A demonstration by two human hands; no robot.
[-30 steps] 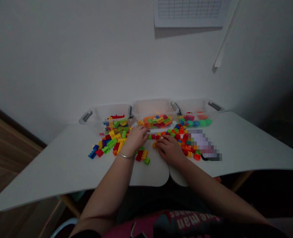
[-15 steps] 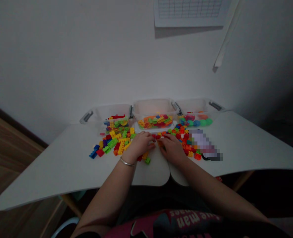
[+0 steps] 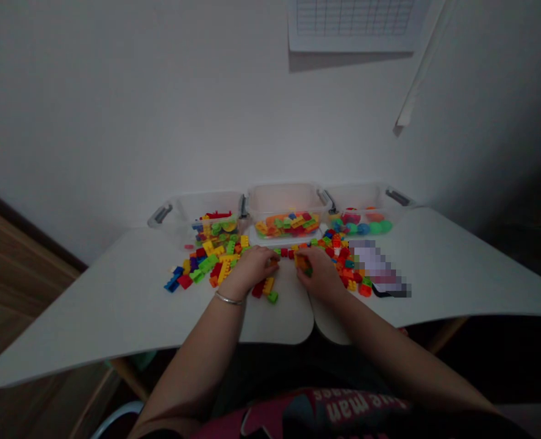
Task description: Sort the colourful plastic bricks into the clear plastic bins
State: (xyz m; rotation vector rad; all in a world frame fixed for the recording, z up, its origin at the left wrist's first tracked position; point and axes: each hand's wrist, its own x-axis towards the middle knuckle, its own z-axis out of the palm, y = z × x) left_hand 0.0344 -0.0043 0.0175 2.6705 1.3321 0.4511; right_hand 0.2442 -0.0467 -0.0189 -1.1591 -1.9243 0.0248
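**Orange brick pinched at the table's front edge**

Nearest, the white table [image 3: 114, 305] is leaned over, both forearms resting on it for steadiness. The left hand [image 3: 252, 268] lies curled, knuckles up; whether anything is held cannot be told. An orange brick [image 3: 301, 261] is gripped by the closed fingers of the right hand [image 3: 321, 275], clear of the loose bricks [image 3: 210, 262] spread alongside. Farther back, three clear bins [image 3: 285, 204] are lined against the wall, within reach.
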